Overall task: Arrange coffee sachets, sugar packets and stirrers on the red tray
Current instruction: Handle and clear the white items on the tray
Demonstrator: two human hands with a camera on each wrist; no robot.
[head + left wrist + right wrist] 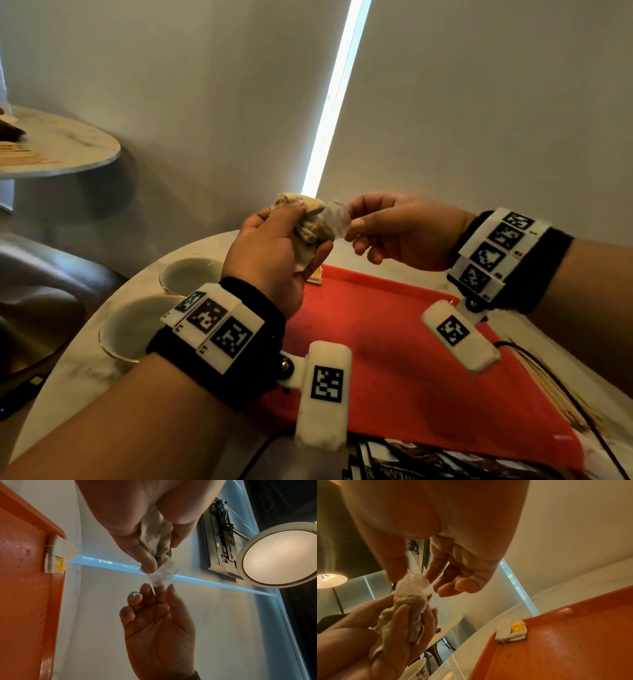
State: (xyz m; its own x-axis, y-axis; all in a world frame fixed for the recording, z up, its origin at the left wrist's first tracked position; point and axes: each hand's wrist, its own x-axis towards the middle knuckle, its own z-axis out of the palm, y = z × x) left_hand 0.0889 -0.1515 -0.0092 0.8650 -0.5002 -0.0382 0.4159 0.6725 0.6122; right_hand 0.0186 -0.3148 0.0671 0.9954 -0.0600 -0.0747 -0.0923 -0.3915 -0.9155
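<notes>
Only one small sachet stack (315, 275) is laid on the tray's (376, 342) far corner, while a crumpled bundle (310, 222) is gripped by the left hand (274, 253) and its pale end pinched by the right hand (394, 229), so most arranging seems left.

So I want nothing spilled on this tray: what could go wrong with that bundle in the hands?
The left hand grips a crumpled bundle of sachets while the right hand pinches one translucent packet; pulling might tear it. Others could slip out over the red tray or into the cups beside it.
</notes>
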